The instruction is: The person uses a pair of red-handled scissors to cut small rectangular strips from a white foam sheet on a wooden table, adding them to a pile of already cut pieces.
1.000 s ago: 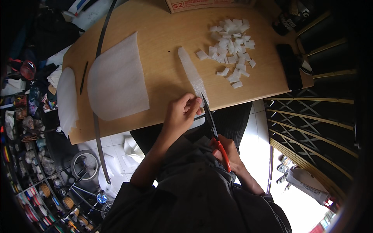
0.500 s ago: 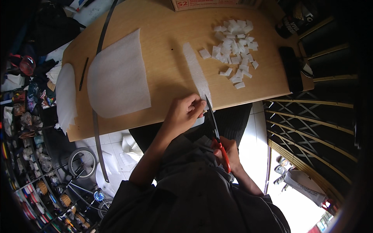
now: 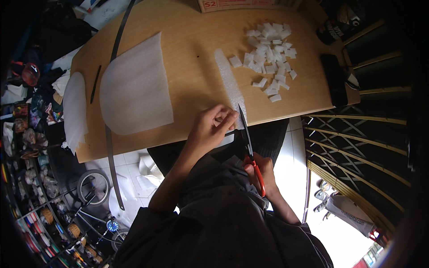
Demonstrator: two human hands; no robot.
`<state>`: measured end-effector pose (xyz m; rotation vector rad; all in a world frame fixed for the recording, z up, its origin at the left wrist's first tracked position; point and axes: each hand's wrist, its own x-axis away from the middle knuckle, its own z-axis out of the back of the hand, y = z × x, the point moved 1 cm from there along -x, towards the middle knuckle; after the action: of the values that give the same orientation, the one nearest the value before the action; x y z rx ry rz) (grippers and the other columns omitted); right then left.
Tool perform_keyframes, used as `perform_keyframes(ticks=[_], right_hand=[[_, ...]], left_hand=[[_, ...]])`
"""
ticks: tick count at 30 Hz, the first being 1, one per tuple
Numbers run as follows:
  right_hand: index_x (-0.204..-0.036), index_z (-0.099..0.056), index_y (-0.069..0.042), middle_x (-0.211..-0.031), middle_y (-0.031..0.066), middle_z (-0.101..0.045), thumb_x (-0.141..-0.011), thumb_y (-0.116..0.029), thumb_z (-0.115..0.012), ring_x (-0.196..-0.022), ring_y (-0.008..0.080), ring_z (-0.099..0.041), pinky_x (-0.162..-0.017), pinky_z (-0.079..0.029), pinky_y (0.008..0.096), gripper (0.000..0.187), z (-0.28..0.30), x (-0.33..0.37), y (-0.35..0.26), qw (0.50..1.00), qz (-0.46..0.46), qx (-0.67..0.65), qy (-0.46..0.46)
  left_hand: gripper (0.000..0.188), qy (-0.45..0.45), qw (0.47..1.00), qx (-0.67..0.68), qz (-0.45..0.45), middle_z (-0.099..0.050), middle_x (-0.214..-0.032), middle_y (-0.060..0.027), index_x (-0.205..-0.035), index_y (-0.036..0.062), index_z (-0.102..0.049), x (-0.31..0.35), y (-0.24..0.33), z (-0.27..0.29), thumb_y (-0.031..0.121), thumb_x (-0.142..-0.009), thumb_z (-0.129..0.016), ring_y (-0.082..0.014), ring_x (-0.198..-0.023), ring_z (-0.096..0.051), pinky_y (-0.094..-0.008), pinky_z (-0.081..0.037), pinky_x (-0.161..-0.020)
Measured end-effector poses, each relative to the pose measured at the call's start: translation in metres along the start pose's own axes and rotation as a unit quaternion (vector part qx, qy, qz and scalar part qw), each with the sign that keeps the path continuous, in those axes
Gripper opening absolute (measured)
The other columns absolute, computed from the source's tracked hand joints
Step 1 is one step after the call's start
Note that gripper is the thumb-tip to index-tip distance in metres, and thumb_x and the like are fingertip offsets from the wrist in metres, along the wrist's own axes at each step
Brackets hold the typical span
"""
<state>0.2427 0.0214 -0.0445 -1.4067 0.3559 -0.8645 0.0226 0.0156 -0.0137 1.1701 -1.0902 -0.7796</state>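
White foam-like strip (image 3: 229, 82) lies lengthwise on the wooden surface (image 3: 192, 58), rounded end pointing away, near end at the edge closest to the person. Left hand (image 3: 215, 126) is closed, thumb and fingers pinching the strip by its near end. Right hand (image 3: 262, 172) is gripping red-handled scissors (image 3: 249, 143), dark blades pointing away across the strip's near end, just beside the left fingertips; can't tell if the blades are parted. Pile of small white cut pieces (image 3: 270, 49) right of the strip, some overlapping, a few loose at its near side. Left of the strip, well apart: large white sheet (image 3: 136, 85), one side curved, lying over a long dark flat bar (image 3: 112, 165) that sticks out past the near edge. Thin dark pen-like stick (image 3: 95, 85) left of the bar, then a narrower white piece (image 3: 75, 111) at the left edge. Black phone-like slab (image 3: 334, 79) near the right edge, cardboard box (image 3: 248, 4) at the far side. Bicycle (image 3: 93, 187) on the floor lower left, folding gate (image 3: 353, 140) to the right.
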Motion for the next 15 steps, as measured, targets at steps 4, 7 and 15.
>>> perform_keyframes(ticks=[4,7,15], right_hand=[[-0.08,-0.055,0.003,-0.056,0.0162,-0.052,-0.087,-0.054,-0.072,-0.048,0.0354,-0.052,-0.05,-0.043,0.0392,0.06,0.002,-0.003,-0.001,0.999,0.02,0.05,0.002],[-0.08,-0.055,0.003,-0.056,0.0166,-0.051,-0.087,-0.056,-0.071,-0.048,0.0355,-0.05,-0.049,-0.043,0.0391,0.062,0.001,-0.002,0.002,0.998,0.021,0.056,0.002],[-0.079,-0.058,0.002,-0.055,0.0068,-0.052,-0.094,-0.063,-0.056,-0.048,0.0168,-0.054,-0.049,-0.041,0.0319,0.067,0.001,0.0,0.004,0.997,0.029,0.072,-0.013]], left_hand=[[0.02,0.033,0.999,-0.019,-0.02,-0.063,-0.074,-0.0025,-0.097,-0.0018,-0.063,-0.004,-0.002,0.001,0.018,-0.1,-0.064,-0.0023,-0.051,-0.049,-0.0203,-0.036,-0.045],[0.019,0.048,0.995,-0.037,-0.073,-0.064,-0.076,-0.0021,-0.095,-0.003,-0.063,-0.008,-0.012,0.001,0.015,-0.099,-0.064,-0.0023,-0.057,-0.053,-0.0198,-0.039,-0.05],[0.016,0.036,0.995,-0.087,-0.045,-0.053,-0.066,0.0042,-0.091,-0.0024,-0.064,-0.006,-0.003,0.0,0.013,-0.097,-0.066,-0.0002,-0.06,-0.043,-0.0211,-0.033,-0.051]])
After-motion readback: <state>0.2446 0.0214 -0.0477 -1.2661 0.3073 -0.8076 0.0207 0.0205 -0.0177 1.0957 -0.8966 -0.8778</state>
